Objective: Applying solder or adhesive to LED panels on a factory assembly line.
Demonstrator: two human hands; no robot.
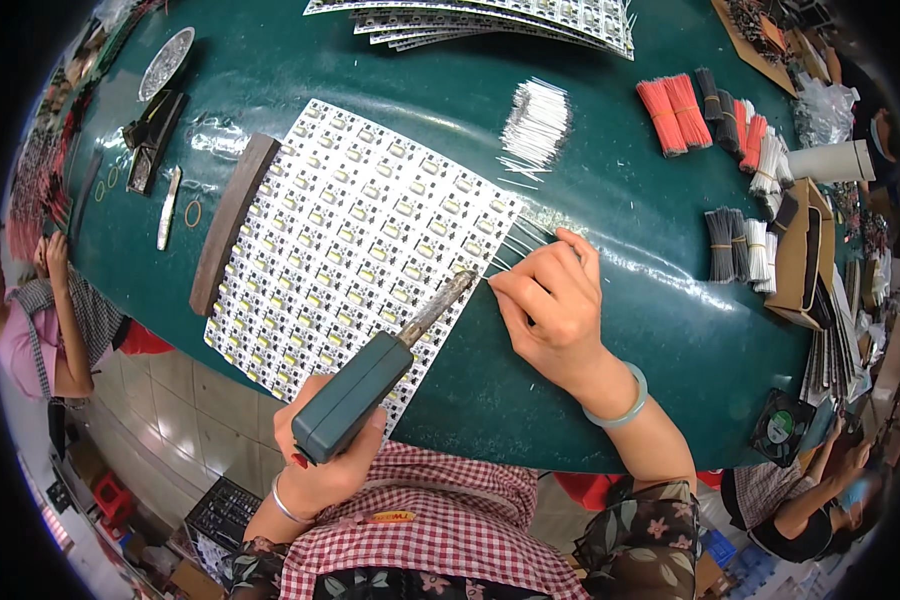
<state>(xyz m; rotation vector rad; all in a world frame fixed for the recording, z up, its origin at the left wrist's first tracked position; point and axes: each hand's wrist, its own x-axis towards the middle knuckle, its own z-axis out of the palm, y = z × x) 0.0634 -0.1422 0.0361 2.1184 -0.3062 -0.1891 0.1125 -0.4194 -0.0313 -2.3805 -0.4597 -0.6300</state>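
My left hand is wrapped round the dark green body of a soldering iron. The iron's metal tip rests at the right edge of a white circuit board panel covered in rows of small yellowish LEDs and dark parts. Close to that tip, my right hand pinches a thin white wire with thumb and fingers. Several similar wires stick out from the same edge just above. The exact joint under the tip is too small to make out.
A dark wooden bar lies along the panel's left side. Loose white wires lie beyond it, under a stack of panels. Red wire bundles and a cardboard box stand right. Co-workers sit at both sides.
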